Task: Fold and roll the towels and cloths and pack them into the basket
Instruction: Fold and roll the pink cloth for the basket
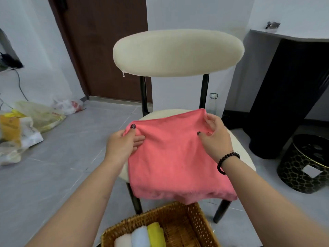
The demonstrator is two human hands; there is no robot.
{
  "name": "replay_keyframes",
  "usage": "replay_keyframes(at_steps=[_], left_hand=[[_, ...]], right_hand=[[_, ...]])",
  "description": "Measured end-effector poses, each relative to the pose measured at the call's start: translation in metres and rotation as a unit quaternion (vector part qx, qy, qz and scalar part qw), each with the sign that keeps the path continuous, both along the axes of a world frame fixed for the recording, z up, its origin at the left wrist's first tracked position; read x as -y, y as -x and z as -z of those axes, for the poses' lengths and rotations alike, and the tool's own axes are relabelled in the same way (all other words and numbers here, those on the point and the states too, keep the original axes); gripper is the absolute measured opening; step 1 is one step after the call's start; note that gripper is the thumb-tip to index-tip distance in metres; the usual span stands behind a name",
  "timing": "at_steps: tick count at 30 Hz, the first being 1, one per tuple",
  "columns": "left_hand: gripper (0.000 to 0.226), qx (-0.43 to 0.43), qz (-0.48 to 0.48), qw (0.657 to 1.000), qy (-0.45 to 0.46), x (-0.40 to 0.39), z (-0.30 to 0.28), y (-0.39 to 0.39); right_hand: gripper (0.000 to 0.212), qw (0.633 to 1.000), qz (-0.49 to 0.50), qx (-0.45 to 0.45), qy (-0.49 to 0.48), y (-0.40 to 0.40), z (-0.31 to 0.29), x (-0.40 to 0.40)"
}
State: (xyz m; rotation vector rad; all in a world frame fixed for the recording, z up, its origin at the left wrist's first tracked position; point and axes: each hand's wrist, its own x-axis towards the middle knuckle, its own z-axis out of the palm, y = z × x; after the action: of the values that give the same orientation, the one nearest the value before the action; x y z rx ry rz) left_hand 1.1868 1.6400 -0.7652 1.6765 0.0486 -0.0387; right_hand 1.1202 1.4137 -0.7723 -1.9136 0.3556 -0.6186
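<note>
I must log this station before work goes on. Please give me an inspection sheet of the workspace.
Surface: cream chair seat, mostly covered by the pink towel.
Job's things: wicker basket holds white roll, blue roll, yellow roll.
Clutter: plastic bags on floor.
Grippers: left hand and right hand each pinch a far towel corner.
Cables: one cable on left wall.
Surroundings: brown door, black stool.

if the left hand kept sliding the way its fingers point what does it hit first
Its fingers point right across the pink towel, so the left hand would likely meet the right hand pinching the other corner first.
</note>
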Motion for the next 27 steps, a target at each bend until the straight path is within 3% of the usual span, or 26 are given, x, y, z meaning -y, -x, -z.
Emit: replay_keyframes(at_steps=[5,6,8,10,12,14,16,21,27], left_hand=[[0.017,0.008,0.024,0.999,0.03,0.006,0.013,-0.022],[0.03,0.01,0.042,0.999,0.018,0.008,0.015,-0.024],[0.077,0.01,0.089,0.994,-0.057,0.014,0.023,-0.024],[0.095,0.056,0.145,0.972,-0.177,0.019,0.033,-0.019],[0.09,0.126,0.207,0.925,-0.293,0.022,0.046,-0.013],[0.073,0.176,0.248,0.853,-0.424,0.025,0.055,-0.01],[0.059,0.197,0.249,0.791,-0.523,0.023,0.064,-0.015],[0.056,0.179,0.251,0.774,-0.552,0.017,0.069,-0.024],[0.061,0.149,0.227,0.778,-0.567,0.004,0.07,-0.028]], right_hand=[[0.076,0.999,-0.023,-0.044,0.02,-0.035,0.013,0.0],[0.081,0.997,-0.029,-0.069,0.03,-0.04,0.016,-0.001],[0.088,0.99,-0.048,-0.125,0.042,-0.049,0.024,-0.005],[0.089,0.981,-0.078,-0.155,0.082,-0.054,0.029,-0.017],[0.079,0.953,-0.129,-0.171,0.212,-0.054,0.034,-0.036],[0.062,0.892,-0.19,-0.202,0.357,-0.051,0.043,-0.052],[0.054,0.846,-0.207,-0.244,0.426,-0.049,0.052,-0.055],[0.062,0.838,-0.151,-0.295,0.434,-0.047,0.054,-0.015],[0.069,0.834,-0.099,-0.336,0.427,-0.03,0.052,0.038]])
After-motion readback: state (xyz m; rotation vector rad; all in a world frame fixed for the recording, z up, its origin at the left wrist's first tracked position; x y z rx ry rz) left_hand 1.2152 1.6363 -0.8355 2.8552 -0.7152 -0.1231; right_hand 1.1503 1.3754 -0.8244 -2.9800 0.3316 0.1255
